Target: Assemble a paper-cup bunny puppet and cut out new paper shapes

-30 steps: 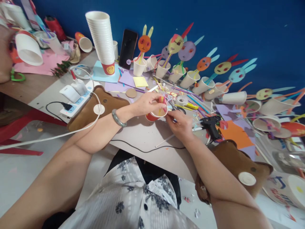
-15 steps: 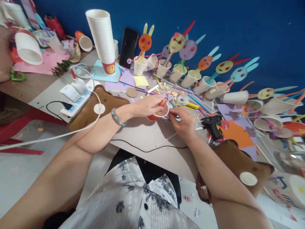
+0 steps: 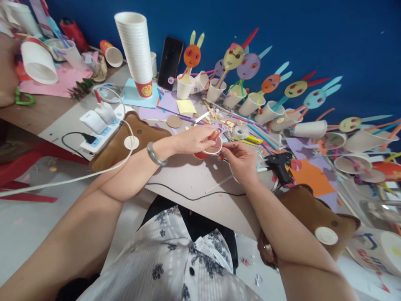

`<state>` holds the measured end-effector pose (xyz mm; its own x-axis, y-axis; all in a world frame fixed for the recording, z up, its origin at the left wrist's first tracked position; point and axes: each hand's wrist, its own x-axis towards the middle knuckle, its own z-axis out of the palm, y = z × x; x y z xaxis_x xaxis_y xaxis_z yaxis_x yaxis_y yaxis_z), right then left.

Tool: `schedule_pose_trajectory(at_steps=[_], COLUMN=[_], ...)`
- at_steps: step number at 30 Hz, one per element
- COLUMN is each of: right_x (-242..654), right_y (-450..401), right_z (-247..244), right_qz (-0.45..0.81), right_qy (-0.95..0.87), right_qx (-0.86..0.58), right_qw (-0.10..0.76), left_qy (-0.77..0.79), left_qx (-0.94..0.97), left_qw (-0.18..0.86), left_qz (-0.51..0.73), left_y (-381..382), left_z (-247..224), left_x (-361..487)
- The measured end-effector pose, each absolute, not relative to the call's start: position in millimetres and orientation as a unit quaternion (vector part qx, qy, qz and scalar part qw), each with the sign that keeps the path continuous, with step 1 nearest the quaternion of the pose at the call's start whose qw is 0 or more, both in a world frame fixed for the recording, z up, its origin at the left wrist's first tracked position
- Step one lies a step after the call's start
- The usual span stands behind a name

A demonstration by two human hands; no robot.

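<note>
A small paper cup [image 3: 218,149], red on the outside, is tilted so that its mouth faces me at the middle of the table. My left hand [image 3: 197,139], with a bangle on the wrist, closes over its left side. Pink and yellow strips show at those fingertips, inside the mouth. Against the cup's right rim, my right hand [image 3: 242,161] has thumb and fingers pinched together; what they grip is too small to tell. Just beyond that hand lies a black glue gun [image 3: 280,166]. A roll of tape [image 3: 240,131] and a yellow cutter [image 3: 254,139] rest behind the cup.
Rabbit-faced paper figures in cups, such as an orange one [image 3: 192,56], line the blue wall. A tall cup stack [image 3: 133,46] and a phone [image 3: 170,62] stand at the back left. Left of me are a power strip [image 3: 100,140] and brown cushion [image 3: 114,155]; a black cable [image 3: 188,198] crosses the front.
My right hand has shifted slightly; its thumb and fingers now sit a little lower along the cup's right rim. My left hand stays on the cup.
</note>
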<state>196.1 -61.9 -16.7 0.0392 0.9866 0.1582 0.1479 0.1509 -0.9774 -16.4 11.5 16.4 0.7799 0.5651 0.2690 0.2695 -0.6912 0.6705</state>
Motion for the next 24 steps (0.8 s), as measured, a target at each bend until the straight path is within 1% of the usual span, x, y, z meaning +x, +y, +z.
schedule_pose_trajectory(at_steps=[10, 15, 17, 21, 24], right_x=[193.5, 194.7, 196.1, 198.4, 198.6], right_y=[-60.4, -59.8, -59.1, -58.7, -59.4], right_z=[-18.0, -17.7, -18.0, -18.7, -17.7], right_qz=[0.444, 0.435, 0.428, 0.419, 0.413], right_qy=[-0.526, -0.538, -0.541, -0.544, -0.551], right_qx=[-0.502, -0.508, -0.514, -0.516, -0.515], right_qw=[0.523, 0.513, 0.51, 0.512, 0.51], left_qy=[0.249, 0.273, 0.278, 0.249, 0.259], left_qx=[0.865, 0.843, 0.821, 0.746, 0.705], left_qw=[0.335, 0.358, 0.395, 0.529, 0.569], left_qz=[0.278, 0.293, 0.305, 0.317, 0.333], left_y=[9.3, 10.3, 11.4, 8.9, 5.0], left_z=[15.5, 11.6, 9.5, 13.4, 22.3], left_x=[-11.8, -12.5, -12.6, -13.4, -15.8])
